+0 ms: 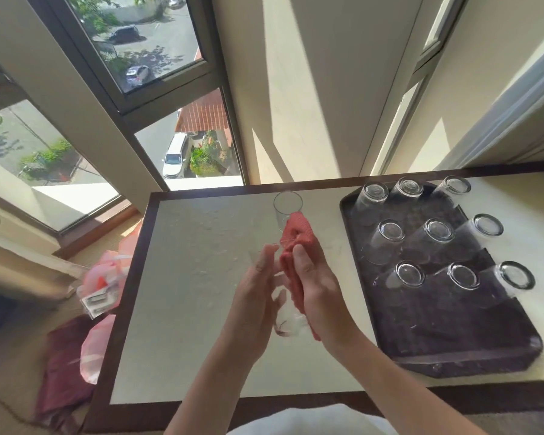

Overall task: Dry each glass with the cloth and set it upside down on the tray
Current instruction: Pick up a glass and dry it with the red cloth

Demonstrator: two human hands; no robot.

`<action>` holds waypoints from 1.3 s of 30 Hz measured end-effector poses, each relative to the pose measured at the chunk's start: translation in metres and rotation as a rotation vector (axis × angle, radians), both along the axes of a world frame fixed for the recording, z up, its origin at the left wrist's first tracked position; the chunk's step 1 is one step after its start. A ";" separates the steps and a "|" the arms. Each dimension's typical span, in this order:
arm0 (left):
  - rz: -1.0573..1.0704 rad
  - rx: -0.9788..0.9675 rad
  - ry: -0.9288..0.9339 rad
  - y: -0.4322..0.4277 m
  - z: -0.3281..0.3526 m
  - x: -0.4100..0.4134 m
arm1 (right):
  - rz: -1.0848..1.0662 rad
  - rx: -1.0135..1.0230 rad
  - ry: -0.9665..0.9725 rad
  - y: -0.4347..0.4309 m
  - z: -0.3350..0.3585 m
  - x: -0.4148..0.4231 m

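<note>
Table (186,262): left hand (255,296) flat on glass (291,321), right hand (318,290) grips cloth (297,233).

Centre frame: my left hand (258,296) lies flat against a glass (288,318); my right hand (314,293) grips the cloth (296,237) on it. Right: nine glasses (437,230) inverted on the tray (453,350).

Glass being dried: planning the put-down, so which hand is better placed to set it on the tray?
The right hand, probably: the tray lies on its side and it grips the cloth against the glass; the left hand only presses it.
</note>
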State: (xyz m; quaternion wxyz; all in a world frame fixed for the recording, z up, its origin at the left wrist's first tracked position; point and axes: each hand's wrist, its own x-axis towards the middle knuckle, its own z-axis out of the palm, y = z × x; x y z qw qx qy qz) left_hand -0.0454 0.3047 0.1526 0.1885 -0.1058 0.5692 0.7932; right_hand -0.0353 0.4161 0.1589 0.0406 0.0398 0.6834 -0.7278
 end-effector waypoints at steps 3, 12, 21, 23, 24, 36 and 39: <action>-0.073 0.125 -0.027 -0.009 -0.003 -0.005 | 0.004 -0.078 0.035 -0.010 -0.007 0.020; 0.000 -0.055 0.187 -0.019 -0.002 -0.007 | -0.104 -0.810 -0.680 0.001 -0.019 0.007; 0.045 -0.195 0.464 -0.012 -0.016 -0.007 | -0.034 -0.844 -0.635 0.005 -0.020 0.009; 0.025 -0.246 0.483 -0.007 -0.018 -0.009 | -0.048 -0.811 -0.697 0.006 -0.023 0.002; 0.014 -0.277 0.482 -0.005 -0.018 -0.011 | -0.065 -0.789 -0.725 0.006 -0.024 -0.002; -0.383 -1.074 0.531 -0.028 -0.006 0.000 | 0.120 -0.118 -0.243 0.012 -0.007 0.018; -0.471 -1.237 0.648 -0.016 0.001 0.009 | 0.091 -0.061 -0.256 0.012 -0.010 0.010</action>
